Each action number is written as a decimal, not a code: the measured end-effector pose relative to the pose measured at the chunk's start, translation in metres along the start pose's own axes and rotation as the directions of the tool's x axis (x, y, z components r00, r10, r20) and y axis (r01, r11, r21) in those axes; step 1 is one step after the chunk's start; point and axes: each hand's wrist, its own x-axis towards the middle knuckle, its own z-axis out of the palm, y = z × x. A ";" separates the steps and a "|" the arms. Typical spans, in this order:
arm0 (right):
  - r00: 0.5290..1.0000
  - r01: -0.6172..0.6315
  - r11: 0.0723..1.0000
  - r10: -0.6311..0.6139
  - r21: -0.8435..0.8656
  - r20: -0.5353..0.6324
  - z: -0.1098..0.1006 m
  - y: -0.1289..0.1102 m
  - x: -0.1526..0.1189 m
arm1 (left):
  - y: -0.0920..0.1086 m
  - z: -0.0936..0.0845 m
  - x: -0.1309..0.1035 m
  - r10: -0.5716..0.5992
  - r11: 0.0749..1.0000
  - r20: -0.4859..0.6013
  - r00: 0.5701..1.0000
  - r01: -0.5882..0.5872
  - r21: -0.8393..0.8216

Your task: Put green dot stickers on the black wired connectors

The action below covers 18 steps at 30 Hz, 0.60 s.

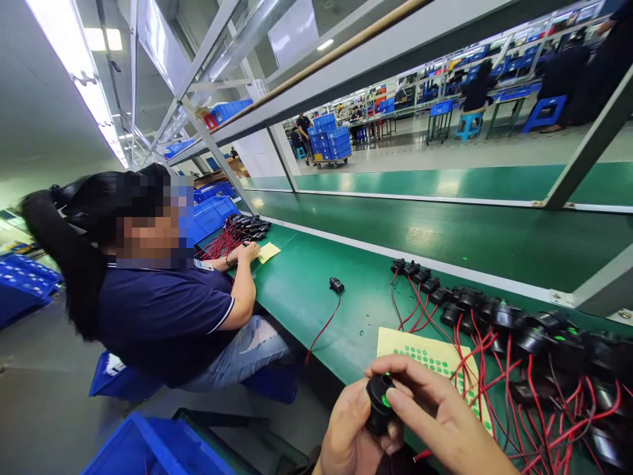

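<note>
Clasping a black cylindrical part (376, 420) at the bottom of the frame, right of centre, pinched in the curled fingers of the left hand (343, 432); bracing it with bent fingers of the right hand (440, 409), one tip against a green dot (385, 400); working beside a yellow sheet (394, 338) and red-wired black parts (537, 341), lower right

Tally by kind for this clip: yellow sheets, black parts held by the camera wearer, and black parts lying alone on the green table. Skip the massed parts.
Yellow sheets: 2
Held black part: 1
Lone black part: 1
Total: 4
</note>
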 end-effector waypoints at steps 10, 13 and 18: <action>0.787 0.361 0.528 -0.615 -0.769 -0.053 -0.014 -0.018 -0.016 | 0.004 0.001 0.007 -0.017 0.995 -0.038 0.999 0.013 -0.095; 0.754 0.421 0.432 -0.655 -0.798 0.043 -0.013 -0.024 -0.014 | 0.001 0.004 0.008 -0.014 0.996 -0.056 0.998 0.009 -0.083; 0.745 0.454 0.331 -0.650 -0.827 0.149 -0.012 -0.025 -0.013 | -0.001 0.008 0.010 0.001 0.999 -0.094 0.996 -0.004 -0.034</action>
